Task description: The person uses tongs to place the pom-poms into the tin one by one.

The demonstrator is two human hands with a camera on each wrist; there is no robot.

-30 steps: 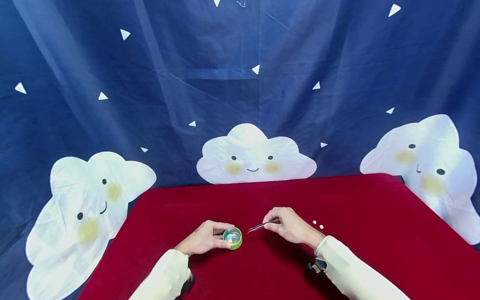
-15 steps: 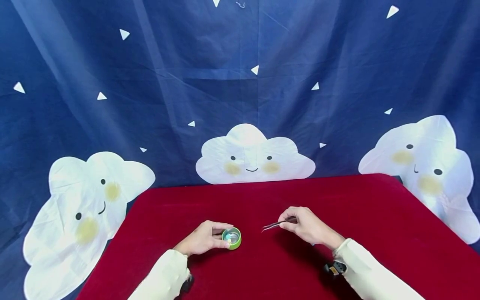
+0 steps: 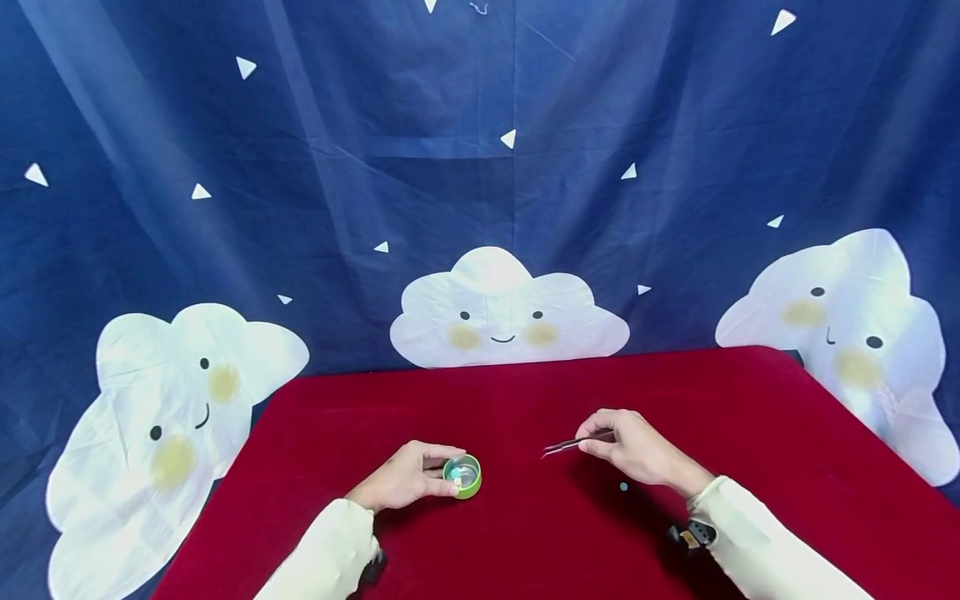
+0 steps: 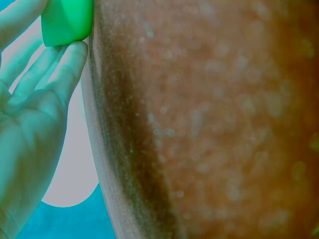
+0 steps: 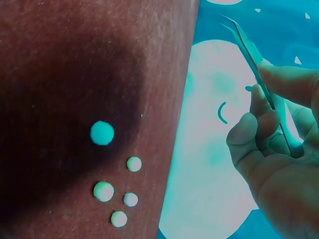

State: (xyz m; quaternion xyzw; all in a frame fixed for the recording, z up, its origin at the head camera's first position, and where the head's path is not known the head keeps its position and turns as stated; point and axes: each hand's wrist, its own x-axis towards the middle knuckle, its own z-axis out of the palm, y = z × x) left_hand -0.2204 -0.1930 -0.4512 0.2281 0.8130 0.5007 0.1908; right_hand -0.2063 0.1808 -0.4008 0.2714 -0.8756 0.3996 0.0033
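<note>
In the head view, my left hand (image 3: 405, 479) grips a small round green tin (image 3: 471, 490) between thumb and fingers. The tin has a silvery inside, where small teal and pale pieces lie by the thumb; their exact kind is too small to tell. Part of its green wall (image 4: 70, 22) shows in the left wrist view above my fingers. My right hand (image 3: 637, 450) pinches dark, bent-tipped tweezers (image 3: 558, 447) over the cloth. Their tips stand slightly apart in the right wrist view, with nothing between them. A small teal ball (image 5: 102, 133) lies below that hand.
Several smaller pale balls (image 5: 103, 191) lie close to the teal one on the red cloth (image 3: 510, 533); my right hand hides them in the head view. Behind the table hangs a blue curtain (image 3: 450, 192) with white clouds.
My right hand has moved to the right with the tweezers, away from the tin. It now covers the pale balls, and the teal ball has come into view. My left hand stays put.
</note>
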